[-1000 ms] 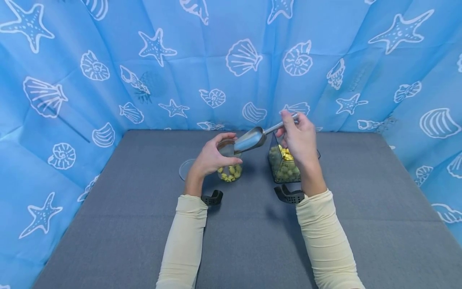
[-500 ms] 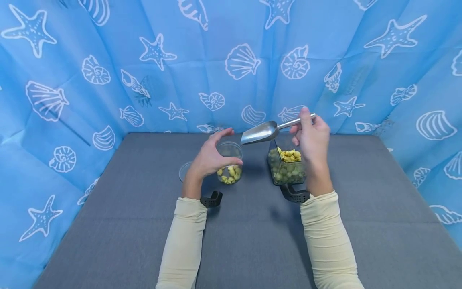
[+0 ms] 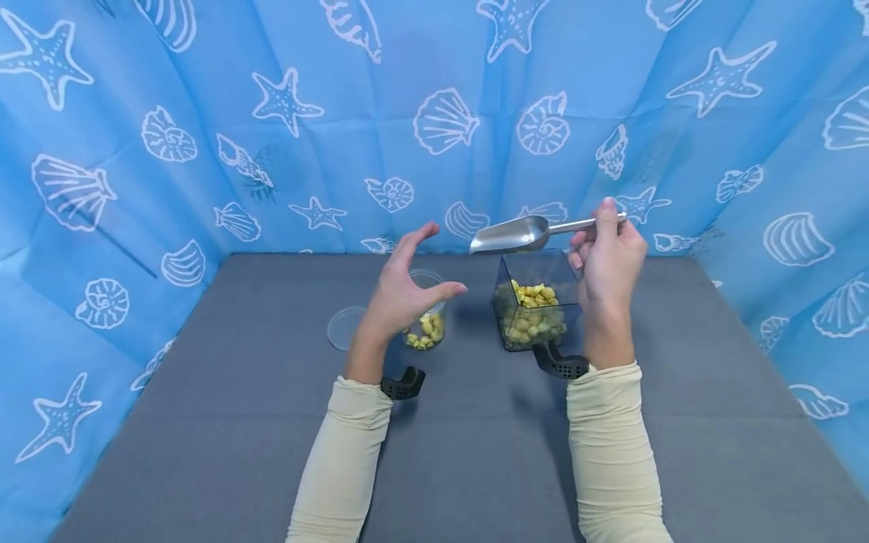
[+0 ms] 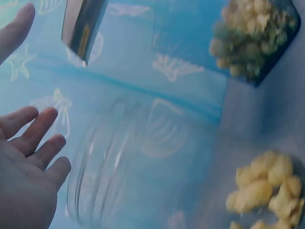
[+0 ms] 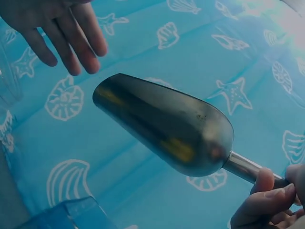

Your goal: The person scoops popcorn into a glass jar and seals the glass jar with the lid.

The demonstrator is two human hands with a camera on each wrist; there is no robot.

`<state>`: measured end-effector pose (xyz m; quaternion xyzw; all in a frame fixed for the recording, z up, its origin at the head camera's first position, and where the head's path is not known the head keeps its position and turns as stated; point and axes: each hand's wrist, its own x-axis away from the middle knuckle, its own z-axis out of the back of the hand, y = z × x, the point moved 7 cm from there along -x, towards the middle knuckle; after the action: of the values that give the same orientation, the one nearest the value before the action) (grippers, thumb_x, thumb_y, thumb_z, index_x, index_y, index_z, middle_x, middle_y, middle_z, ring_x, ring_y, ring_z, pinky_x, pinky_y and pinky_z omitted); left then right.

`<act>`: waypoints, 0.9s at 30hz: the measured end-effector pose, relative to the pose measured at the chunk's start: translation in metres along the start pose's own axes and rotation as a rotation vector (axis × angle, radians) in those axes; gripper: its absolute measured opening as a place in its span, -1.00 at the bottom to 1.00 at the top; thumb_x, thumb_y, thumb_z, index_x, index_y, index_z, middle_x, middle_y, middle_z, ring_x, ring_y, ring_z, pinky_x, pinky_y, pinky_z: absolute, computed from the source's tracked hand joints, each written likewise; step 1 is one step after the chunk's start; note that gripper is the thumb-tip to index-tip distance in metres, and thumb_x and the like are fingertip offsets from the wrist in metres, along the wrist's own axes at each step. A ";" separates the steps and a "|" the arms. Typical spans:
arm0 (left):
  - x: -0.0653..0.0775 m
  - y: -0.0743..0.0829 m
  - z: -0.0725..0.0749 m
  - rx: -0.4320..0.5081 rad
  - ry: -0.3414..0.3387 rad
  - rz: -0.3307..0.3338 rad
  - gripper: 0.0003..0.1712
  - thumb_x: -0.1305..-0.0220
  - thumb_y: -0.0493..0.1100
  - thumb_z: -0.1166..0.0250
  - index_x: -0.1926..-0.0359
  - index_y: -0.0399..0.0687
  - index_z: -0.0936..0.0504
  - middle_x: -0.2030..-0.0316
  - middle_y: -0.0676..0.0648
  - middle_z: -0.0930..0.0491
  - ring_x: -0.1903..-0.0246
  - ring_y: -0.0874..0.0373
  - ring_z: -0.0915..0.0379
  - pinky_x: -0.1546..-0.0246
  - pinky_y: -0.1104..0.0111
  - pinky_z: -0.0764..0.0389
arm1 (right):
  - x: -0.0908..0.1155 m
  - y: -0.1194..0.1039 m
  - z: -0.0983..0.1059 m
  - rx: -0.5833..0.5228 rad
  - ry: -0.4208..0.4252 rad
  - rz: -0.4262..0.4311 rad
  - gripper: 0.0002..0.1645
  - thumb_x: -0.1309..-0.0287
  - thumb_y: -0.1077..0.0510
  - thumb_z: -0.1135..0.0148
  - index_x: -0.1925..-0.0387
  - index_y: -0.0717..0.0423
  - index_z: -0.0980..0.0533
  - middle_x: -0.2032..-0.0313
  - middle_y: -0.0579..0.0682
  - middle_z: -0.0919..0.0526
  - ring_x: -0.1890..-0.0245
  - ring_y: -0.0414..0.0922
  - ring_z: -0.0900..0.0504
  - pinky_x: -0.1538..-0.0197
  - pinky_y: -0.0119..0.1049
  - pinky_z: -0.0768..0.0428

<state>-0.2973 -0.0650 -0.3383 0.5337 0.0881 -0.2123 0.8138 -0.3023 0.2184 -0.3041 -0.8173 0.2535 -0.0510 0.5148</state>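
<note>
Right hand (image 3: 614, 256) has a metal scoop (image 3: 512, 235) by its handle, pinched between thumb and fingers, held up over a square tinted see-through bin (image 3: 539, 265) with the tip pointing towards the left hand (image 3: 399, 294). Left one's got its fingers spread with the thumb out, just beside a round clear jar (image 3: 426, 276); can't really tell if it's touching.

Jar's upright, yellow popcorn-like pieces sitting in the bottom part. Bin's upright too, with a bigger heap of similar pieces and its walls rising well past them. Flat round clear lid (image 3: 344, 329) lies on the surface (image 3: 468, 452), partly behind the left hand.

Both containers sit nearer the far edge, where the surface meets a blue seashell curtain (image 3: 380, 136), with a decent gap between them. Grey cloth stretches wide right of the bin and out front, around the sleeves (image 3: 614, 445).
</note>
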 end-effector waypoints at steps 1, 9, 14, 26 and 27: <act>0.000 0.003 -0.002 0.002 -0.003 -0.012 0.12 -0.11 0.12 -0.57 -0.58 0.36 -0.12 -0.51 0.22 -0.21 -0.55 0.20 -0.06 -0.50 -0.06 -0.22 | -0.001 0.000 0.001 -0.012 0.007 -0.004 -0.63 -0.47 -0.05 -0.14 0.33 0.16 -0.51 0.71 -0.05 -0.49 0.81 -0.26 -0.29 0.73 -0.48 -0.28; -0.005 0.021 -0.026 -0.001 -0.057 -0.071 0.17 -0.10 0.04 -0.59 -0.61 0.30 -0.07 -0.56 0.10 -0.12 -0.56 0.14 -0.03 -0.51 -0.08 -0.21 | -0.007 -0.008 0.013 -0.040 0.060 0.021 -0.61 -0.47 -0.02 -0.14 0.33 0.23 -0.53 0.72 -0.04 -0.49 0.83 -0.26 -0.29 0.74 -0.49 -0.28; -0.011 0.026 -0.038 0.026 -0.066 -0.062 0.22 -0.07 0.04 -0.61 -0.62 0.32 -0.04 -0.57 0.05 -0.08 -0.56 0.11 -0.02 -0.51 -0.10 -0.19 | -0.012 -0.011 0.020 -0.017 0.081 0.059 -0.58 -0.48 -0.02 -0.13 0.32 0.28 -0.57 0.73 -0.05 -0.49 0.82 -0.25 -0.29 0.74 -0.48 -0.28; -0.018 0.015 -0.072 0.094 -0.108 0.051 0.22 -0.10 0.04 -0.59 -0.62 0.38 0.00 -0.60 0.10 0.01 -0.62 0.12 0.11 -0.54 -0.09 -0.16 | -0.016 -0.014 0.038 0.089 0.124 0.121 -0.62 -0.42 -0.07 -0.20 0.30 0.18 -0.61 0.68 -0.07 -0.47 0.75 -0.25 -0.39 0.72 -0.51 -0.34; -0.019 0.015 -0.075 0.089 -0.112 0.057 0.22 -0.10 0.06 -0.58 -0.62 0.38 0.01 -0.60 0.11 0.03 -0.62 0.10 0.12 -0.53 -0.10 -0.16 | -0.016 -0.015 0.039 0.096 0.123 0.128 -0.62 -0.41 -0.07 -0.20 0.30 0.19 -0.61 0.67 -0.07 -0.47 0.75 -0.25 -0.39 0.72 -0.51 -0.35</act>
<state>-0.3015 0.0128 -0.3502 0.5589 0.0178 -0.2223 0.7987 -0.2977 0.2629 -0.3063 -0.7691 0.3338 -0.0801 0.5391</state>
